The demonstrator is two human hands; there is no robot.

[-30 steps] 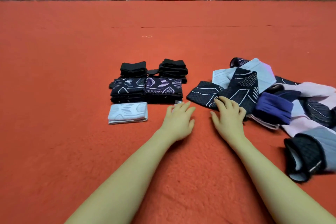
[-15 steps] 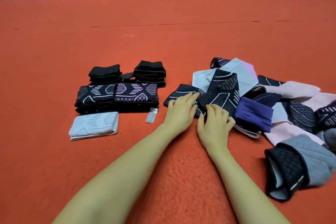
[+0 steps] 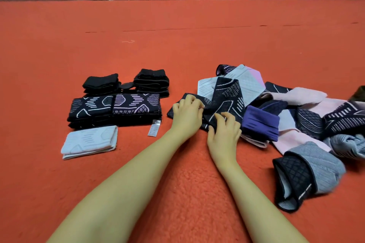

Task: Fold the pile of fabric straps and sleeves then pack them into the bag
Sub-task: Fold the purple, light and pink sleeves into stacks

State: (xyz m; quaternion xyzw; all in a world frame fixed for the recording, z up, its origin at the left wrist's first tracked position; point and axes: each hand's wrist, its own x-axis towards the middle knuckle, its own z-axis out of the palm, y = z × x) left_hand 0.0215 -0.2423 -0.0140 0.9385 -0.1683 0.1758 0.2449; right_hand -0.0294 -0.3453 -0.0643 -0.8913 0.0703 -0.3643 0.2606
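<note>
Left hand [image 3: 186, 113], right hand [image 3: 224, 131] pinch dark sleeve [image 3: 225, 102]: navy knit, white line pattern.

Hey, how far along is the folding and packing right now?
Done: folded black stacks, patterned dark stacks and one white piece sit in rows. In hand: left hand and right hand pinch a dark patterned sleeve. Left: the unfolded pile; no bag is in view.

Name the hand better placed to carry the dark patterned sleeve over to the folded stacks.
Probably left: the left hand grips the dark patterned sleeve nearest the folded stacks; the right hand lies pile-side.
</note>
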